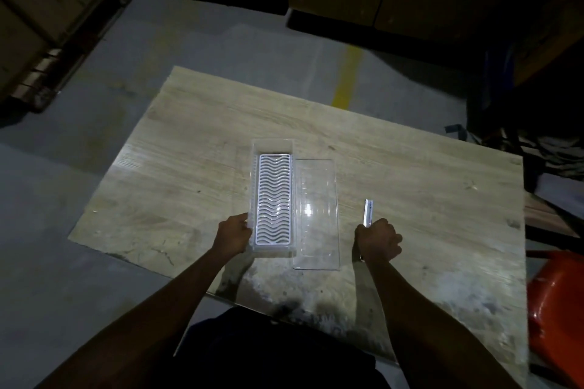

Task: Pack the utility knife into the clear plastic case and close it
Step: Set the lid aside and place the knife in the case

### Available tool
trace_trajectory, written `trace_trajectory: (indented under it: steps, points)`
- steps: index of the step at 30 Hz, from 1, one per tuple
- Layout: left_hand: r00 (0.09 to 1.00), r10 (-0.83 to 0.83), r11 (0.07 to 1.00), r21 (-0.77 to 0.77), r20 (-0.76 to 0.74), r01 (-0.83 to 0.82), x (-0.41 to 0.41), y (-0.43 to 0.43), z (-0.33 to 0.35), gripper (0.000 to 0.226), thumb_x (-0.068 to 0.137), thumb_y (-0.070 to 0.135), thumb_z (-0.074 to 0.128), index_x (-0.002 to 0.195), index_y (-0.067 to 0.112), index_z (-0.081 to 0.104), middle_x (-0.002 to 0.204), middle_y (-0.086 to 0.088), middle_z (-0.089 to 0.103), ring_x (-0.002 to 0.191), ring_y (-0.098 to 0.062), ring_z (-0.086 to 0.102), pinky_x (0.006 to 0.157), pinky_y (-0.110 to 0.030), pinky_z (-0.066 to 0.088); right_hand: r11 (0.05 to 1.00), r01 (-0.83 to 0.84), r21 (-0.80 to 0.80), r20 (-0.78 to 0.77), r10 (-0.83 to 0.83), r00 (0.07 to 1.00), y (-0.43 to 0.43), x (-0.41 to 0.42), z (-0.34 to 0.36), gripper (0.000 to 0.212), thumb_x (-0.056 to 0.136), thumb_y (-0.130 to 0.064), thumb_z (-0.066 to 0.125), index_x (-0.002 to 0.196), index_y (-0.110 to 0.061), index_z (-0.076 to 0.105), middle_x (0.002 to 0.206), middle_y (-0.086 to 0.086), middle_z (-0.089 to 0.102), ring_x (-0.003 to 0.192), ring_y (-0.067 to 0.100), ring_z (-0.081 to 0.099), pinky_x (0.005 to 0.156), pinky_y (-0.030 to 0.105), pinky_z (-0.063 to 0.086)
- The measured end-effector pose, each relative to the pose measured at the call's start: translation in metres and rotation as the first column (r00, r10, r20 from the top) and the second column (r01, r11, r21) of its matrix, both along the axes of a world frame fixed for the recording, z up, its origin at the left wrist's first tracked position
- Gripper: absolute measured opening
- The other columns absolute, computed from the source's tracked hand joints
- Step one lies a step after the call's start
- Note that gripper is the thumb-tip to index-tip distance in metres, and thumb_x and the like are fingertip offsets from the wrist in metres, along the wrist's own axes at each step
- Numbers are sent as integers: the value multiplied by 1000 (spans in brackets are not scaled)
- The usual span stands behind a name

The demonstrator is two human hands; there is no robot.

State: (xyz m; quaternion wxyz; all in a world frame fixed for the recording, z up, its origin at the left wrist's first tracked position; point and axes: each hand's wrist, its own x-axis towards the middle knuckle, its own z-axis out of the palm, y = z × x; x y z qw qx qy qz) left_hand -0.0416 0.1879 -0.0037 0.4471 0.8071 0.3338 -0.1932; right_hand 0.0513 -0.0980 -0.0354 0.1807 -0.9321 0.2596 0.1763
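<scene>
Right hand (377, 241) is fisting the utility knife (368, 212); left hand (234, 235) is steadying the case (272, 199).
Stiff, light, slick knife: hold mid-handle.

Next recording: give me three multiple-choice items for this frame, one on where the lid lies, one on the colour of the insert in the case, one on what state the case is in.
1. Where is the clear lid?
A. flat on the table, right of the case
B. on top of the case
C. in the left hand

2. What colour is the wavy insert in the clear plastic case?
A. red
B. white
C. black

3. What state is the case in?
A. closed
B. open, knife inside
C. open, no knife inside

Answers:
1 A, the lid lies on the wooden table beside the case.
2 B, the grid looks white.
3 C, the utility knife is in the right hand; the left hand holds the case's edge.
</scene>
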Motion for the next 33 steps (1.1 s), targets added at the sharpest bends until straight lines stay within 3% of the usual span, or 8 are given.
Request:
trace_trajectory:
  steps: [3, 6, 8, 12, 19, 22, 24, 33]
  points:
    - [999, 40, 999, -18, -9, -41, 2, -5, -2, 38, 86, -2, 52, 120, 9, 64, 104, -33, 69, 89, -53, 65, 78, -57, 56, 1000, 19, -11, -13, -19, 1000, -1, 2, 3, 33, 77, -30, 64, 99, -6, 60, 102, 14, 64, 103, 38, 54, 87, 45, 44]
    - [999, 19, 1000, 1, -25, -19, 2, -4, -2, 40, 88, 2, 51, 126, 9, 60, 98, -28, 71, 65, -33, 65, 64, -35, 55, 1000, 19, -22, -46, -20, 999, 1, 0, 5, 36, 77, -36, 64, 100, -7, 61, 102, 13, 64, 104, 36, 53, 86, 45, 43]
    - [1000, 4, 1000, -16, -16, -5, 1, 0, -2, 44, 88, 2, 51, 131, 11, 57, 92, -30, 71, 55, -27, 60, 60, -30, 49, 999, 19, -31, -58, -20, 998, 5, -4, 6, 37, 77, -37, 65, 98, -8, 61, 101, 13, 64, 103, 36, 52, 85, 46, 43]
    - [998, -57, 998, -20, -15, 57, 3, 10, 0, 40, 89, 9, 51, 127, 15, 62, 93, -22, 74, 74, -36, 72, 69, -34, 55, 999, 38, -25, -30, -39, 999, 16, -9, 15, 36, 78, -38, 65, 98, -7, 63, 98, 13, 65, 100, 34, 52, 83, 44, 42]
    - [988, -156, 988, -13, 6, 156, 20, 28, 5, 33, 87, 19, 60, 118, 10, 66, 97, -18, 75, 71, -29, 71, 60, -27, 52, 982, 124, 141, 131, -142, 981, 66, 1, 51, 34, 83, -42, 67, 98, -11, 67, 103, 16, 65, 105, 36, 50, 78, 42, 38]
    - [977, -215, 977, 4, 12, 215, 30, 36, 6, 30, 86, 19, 62, 114, 8, 67, 102, -18, 75, 87, -34, 71, 77, -38, 56, 975, 55, 215, 240, -108, 965, 98, 5, 68, 25, 80, -39, 69, 91, -16, 68, 93, 9, 67, 104, 35, 49, 80, 43, 37]
    - [973, -230, 973, 6, 12, 230, 34, 40, 6, 24, 83, 16, 64, 105, 8, 68, 97, -18, 76, 85, -33, 72, 77, -38, 57, 969, 27, 245, 266, -94, 959, 120, 7, 75, 22, 77, -36, 70, 88, -18, 68, 88, 5, 66, 103, 35, 49, 79, 42, 37]
    - [940, -340, 940, -21, 13, 340, 41, 53, -1, 6, 77, 23, 66, 80, 22, 60, 85, -9, 74, 75, -25, 69, 70, -29, 53, 986, -111, 127, 143, 93, 985, 197, -14, 61, 34, 81, -43, 63, 99, -14, 68, 101, 9, 68, 106, 33, 51, 90, 49, 43]
